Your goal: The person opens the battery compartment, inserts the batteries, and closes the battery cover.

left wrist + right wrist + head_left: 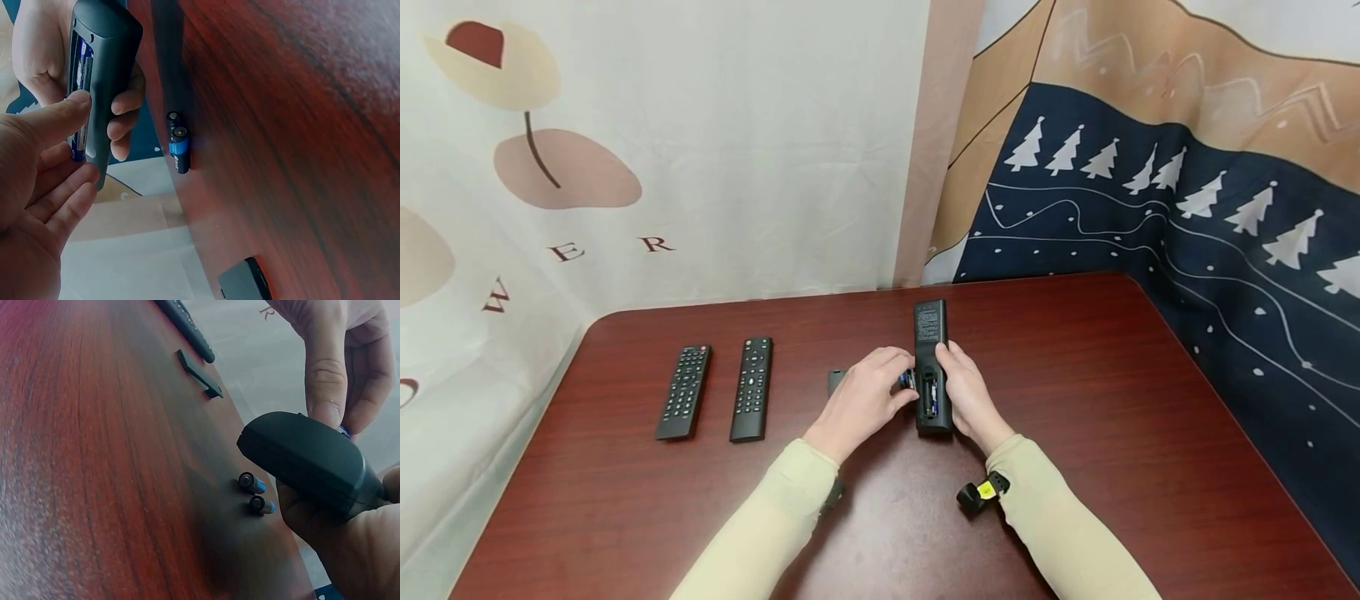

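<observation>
A black remote control [931, 367] is held up off the table with its back towards me and its battery compartment uncovered. My right hand [972, 392] grips its right side, with fingers wrapped beneath it. My left hand [867, 398] is at the compartment, its thumb and fingers pinching a blue battery [79, 139] whose lower end shows past the thumb. Another stretch of blue battery shows higher in the slot in the left wrist view. Two loose batteries [252, 482] lie on the table below the remote. The battery cover [200, 375] lies left of them, partly hidden by my left hand in the head view.
Two more black remotes, one at the far left [684, 392] and one beside it [751, 389], lie buttons up on the reddish-brown table [1060, 375]. A pale printed curtain [760, 167] and a dark blue one [1150, 200] hang behind the table edges.
</observation>
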Motion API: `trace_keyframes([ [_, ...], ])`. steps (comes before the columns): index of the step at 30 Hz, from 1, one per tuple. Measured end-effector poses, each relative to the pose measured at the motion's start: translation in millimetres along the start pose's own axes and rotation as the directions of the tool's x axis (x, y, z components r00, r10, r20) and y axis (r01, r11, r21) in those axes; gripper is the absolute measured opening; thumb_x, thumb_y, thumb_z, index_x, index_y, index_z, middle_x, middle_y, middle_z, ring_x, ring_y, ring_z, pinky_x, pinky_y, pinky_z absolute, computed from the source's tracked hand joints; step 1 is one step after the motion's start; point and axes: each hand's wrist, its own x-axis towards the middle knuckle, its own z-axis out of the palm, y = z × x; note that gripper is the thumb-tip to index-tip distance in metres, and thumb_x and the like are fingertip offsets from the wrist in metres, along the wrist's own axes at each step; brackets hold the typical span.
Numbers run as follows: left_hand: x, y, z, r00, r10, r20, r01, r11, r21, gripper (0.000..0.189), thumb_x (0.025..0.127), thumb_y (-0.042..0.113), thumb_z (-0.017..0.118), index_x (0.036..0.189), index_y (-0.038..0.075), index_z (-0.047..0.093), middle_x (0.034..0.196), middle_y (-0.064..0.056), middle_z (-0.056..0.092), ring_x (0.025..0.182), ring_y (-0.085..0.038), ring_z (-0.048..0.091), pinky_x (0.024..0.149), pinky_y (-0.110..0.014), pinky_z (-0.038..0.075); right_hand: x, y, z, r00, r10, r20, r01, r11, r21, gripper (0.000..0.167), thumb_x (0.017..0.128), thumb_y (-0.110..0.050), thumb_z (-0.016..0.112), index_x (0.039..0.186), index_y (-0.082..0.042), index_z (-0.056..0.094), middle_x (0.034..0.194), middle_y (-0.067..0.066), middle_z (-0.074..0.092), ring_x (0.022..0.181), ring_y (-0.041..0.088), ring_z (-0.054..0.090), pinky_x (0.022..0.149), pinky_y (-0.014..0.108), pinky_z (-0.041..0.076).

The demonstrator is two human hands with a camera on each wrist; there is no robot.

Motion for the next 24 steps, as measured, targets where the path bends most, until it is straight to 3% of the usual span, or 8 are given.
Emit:
trace_keyframes([
  [16,0.9,7.1,2.3,0.998,0.065,-0.021,-0.065,0.998,0.004,0.033,0.079,0.010,0.090,0.104,0.003,0.070,0.110,-0.005,0.071,0.099,-0.018,0.065,0.085,-0.030,0.058,0.1,1.0,3.3,1.000,-0.014,-0.014,0.014,1.000,0.015,0.052,0.113,-0.030,0.032,0.157,-0.001,0.033,0.140,0.028,0.053,0.104,0.017,0.063,0.081,0.031,0.058],
  [24,0.8,8.9,3.8,0.998,0.062,-0.001,-0.062,0.998,0.013,0.033,0.079,0.012,0.090,0.104,0.004,0.070,0.111,-0.005,0.070,0.102,-0.019,0.065,0.087,-0.029,0.058,-0.5,1.4,3.2,1.000,-0.017,0.002,0.017,1.000,0.005,0.053,0.113,-0.032,0.031,0.157,-0.001,0.032,0.141,0.028,0.053,0.107,0.018,0.063,0.085,0.031,0.057],
])
